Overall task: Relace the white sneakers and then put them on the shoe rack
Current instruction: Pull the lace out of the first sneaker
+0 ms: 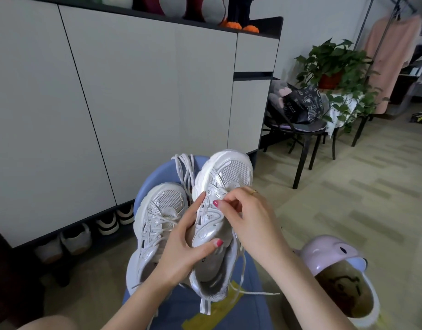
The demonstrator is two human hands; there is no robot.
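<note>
Two white mesh sneakers lie on a blue stool (155,177) in front of me. The left sneaker (157,210) rests on the stool with loose laces across it. The right sneaker (224,182) is tilted toe-up, and my left hand (181,244) grips its side and tongue area. My right hand (248,217) pinches a white lace at the eyelets. The lace's loose end (260,292) trails down to the right. A spare bundle of white laces (185,165) lies behind the shoes.
A tall grey cabinet (110,103) stands ahead, with several shoes (105,226) in the open gap under it. A pink slipper (341,279) lies on the floor at right. A black chair (300,129), a potted plant (336,67) and a clothes rail stand at the far right.
</note>
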